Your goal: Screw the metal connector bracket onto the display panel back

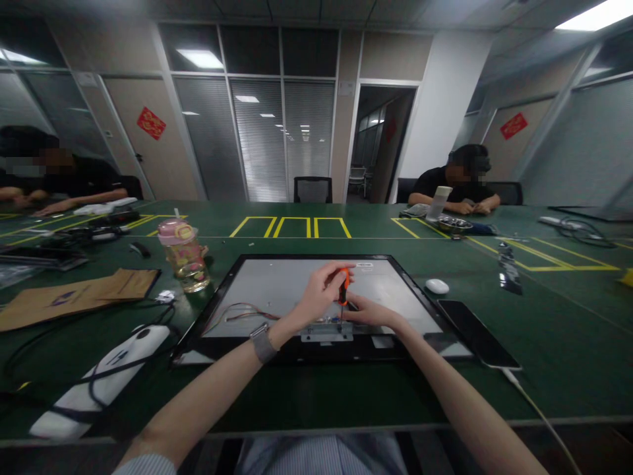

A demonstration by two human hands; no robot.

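A flat display panel with a grey metal back and black frame lies on the table before me. My left hand, wearing a watch with a grey band, is closed around the orange and black handle of a screwdriver. The screwdriver stands upright, its thin shaft pointing down at a metal bracket on the panel's near side. My right hand rests low beside the shaft, fingers closed near the bracket; what they grip is hidden. Thin coloured wires lie on the panel to the left.
On the left are a pink-lidded bottle, a brown paper bag and a white power strip with black cable. To the right lie a phone with its cable and a white mouse-like object. Other people sit across the table.
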